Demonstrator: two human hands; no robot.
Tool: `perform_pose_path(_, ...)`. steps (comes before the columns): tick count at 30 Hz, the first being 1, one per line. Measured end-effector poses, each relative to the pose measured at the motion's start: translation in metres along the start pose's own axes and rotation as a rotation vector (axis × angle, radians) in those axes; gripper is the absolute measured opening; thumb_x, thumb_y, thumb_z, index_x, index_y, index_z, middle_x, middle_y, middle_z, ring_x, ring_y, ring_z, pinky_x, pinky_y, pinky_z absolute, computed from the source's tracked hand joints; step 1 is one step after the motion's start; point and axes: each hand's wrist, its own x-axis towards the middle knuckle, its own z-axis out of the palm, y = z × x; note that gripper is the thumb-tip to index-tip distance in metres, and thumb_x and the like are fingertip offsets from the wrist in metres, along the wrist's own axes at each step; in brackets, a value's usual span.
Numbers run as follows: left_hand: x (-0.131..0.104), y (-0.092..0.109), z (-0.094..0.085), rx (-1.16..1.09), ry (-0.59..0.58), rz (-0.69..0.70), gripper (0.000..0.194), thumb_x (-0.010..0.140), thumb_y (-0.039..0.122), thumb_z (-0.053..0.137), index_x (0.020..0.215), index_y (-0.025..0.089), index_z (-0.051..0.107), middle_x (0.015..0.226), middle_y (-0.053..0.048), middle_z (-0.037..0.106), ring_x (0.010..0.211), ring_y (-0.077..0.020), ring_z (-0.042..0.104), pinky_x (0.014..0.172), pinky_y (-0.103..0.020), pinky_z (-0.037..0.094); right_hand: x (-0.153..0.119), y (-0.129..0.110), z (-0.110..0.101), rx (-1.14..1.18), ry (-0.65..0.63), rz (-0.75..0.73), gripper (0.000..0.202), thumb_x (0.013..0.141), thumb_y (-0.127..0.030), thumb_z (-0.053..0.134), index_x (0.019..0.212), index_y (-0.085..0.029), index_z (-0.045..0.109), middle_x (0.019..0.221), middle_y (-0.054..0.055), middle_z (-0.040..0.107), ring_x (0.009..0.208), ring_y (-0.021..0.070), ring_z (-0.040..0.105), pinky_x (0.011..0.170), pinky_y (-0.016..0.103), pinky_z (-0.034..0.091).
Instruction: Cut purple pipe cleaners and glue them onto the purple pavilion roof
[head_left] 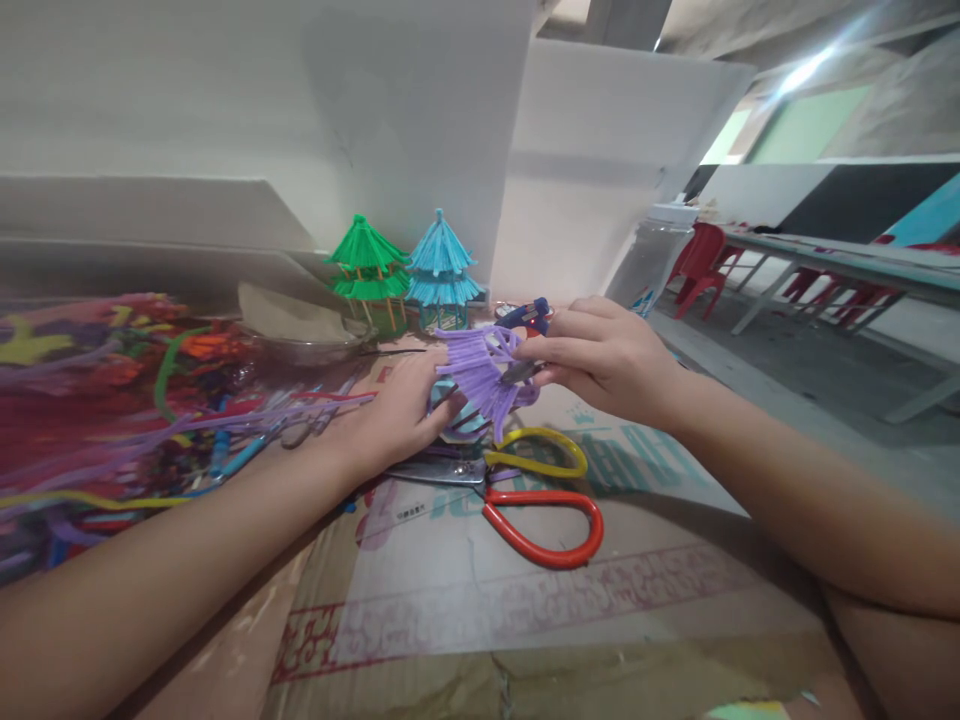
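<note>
Between my left hand [411,405] and my right hand [607,355] is a small pavilion model with a purple pipe-cleaner roof [480,368], tilted on its side. My left fingers are closed around its light-blue base [459,412], partly hidden behind them. My right hand pinches a small grey pointed tool [520,372] whose tip touches the purple strands; its kind is not plain. Just below lie large scissors [480,475] with one yellow and one red handle, blades to the left. A blue glue gun [525,314] lies behind the model, partly covered.
Two finished-looking pavilions, one green [367,265] and one blue [442,270], stand at the back. Coloured pipe cleaners [172,440] are heaped at left beside a clear bowl [300,335]. A clear plastic jar [652,255] stands back right. Printed cardboard [450,620] covers the table.
</note>
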Motion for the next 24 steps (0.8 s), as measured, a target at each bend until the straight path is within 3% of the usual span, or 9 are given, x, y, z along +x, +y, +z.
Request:
perform_pose_path(17,0.000,0.003,0.000,0.030,0.003,0.007,0.039,0.093,0.035,0.049,0.127,0.018,0.055,0.130,-0.014,0.061,0.125,-0.0308,0.055,0.108,-0.048,0.041,0.001,-0.006,0.001,-0.003,-0.018,0.035,0.027,0.100,-0.040,0.050,0.100,-0.023,0.071,0.076,0.004,0.067,0.074,0.0185,0.058,0.072,0.034,0.043)
perform_pose_path(20,0.000,-0.001,0.002,0.056,0.015,-0.074,0.039,0.096,0.041,0.046,0.125,0.017,0.055,0.127,-0.015,0.062,0.120,-0.0313,0.056,0.105,-0.048,0.043,0.001,-0.004,-0.002,0.077,0.036,0.165,0.030,0.101,-0.042,0.048,0.105,-0.021,0.070,0.080,0.006,0.067,0.077,0.0196,0.060,0.072,0.033,0.044)
perform_pose_path(24,-0.001,-0.011,0.007,0.211,0.042,-0.306,0.042,0.097,0.049,0.042,0.112,0.013,0.057,0.114,-0.018,0.063,0.111,-0.0346,0.059,0.096,-0.052,0.047,-0.008,0.018,0.005,0.140,0.088,0.477,0.031,0.100,-0.035,0.047,0.117,-0.019,0.067,0.099,0.010,0.071,0.087,0.0221,0.065,0.075,0.034,0.048)
